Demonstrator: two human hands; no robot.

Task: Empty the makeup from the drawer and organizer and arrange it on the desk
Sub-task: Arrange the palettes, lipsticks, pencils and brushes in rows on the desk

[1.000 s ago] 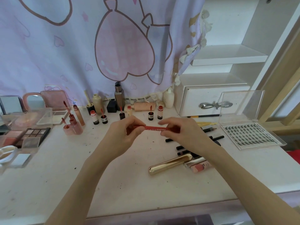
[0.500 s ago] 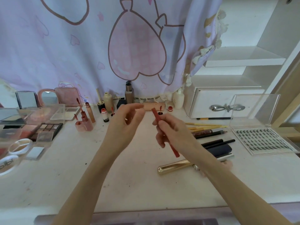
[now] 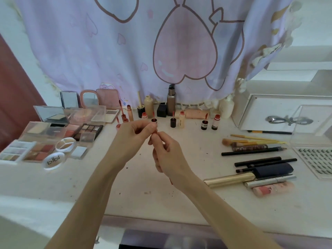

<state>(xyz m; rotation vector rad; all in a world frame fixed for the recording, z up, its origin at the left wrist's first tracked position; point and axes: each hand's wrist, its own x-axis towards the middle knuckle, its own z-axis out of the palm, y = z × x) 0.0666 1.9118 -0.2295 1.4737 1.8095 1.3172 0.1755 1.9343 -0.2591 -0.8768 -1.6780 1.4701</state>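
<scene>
Left hand: the left hand [image 3: 133, 135] is raised over the middle of the desk [image 3: 125, 186], fingers curled, thumb and fingertips pinching the top end of a thin red pencil [image 3: 154, 133].
Right hand: the right hand [image 3: 168, 155] sits just below and touching the left, fingers wrapped round the red pencil's shaft; its lower tip pokes out under the wrist.
Red pencil: held upright and slightly tilted between both hands, above the desk, mostly hidden by fingers.
Clear lash case: a clear plastic lash case [image 3: 314, 159] at the right edge lies open, lid up, rows of dark lashes inside.
Palettes: open eyeshadow palettes [image 3: 89, 131] with square pans lie at left, beside a round white pot [image 3: 65, 144] split into sections.
Drawer: a white drawer [image 3: 280, 117] with a metal bow handle stands shut at back right.
Long items: a glossy gold tube [image 3: 230, 179] and matte black pencils [image 3: 255, 151] lie side by side near the lash case.
</scene>
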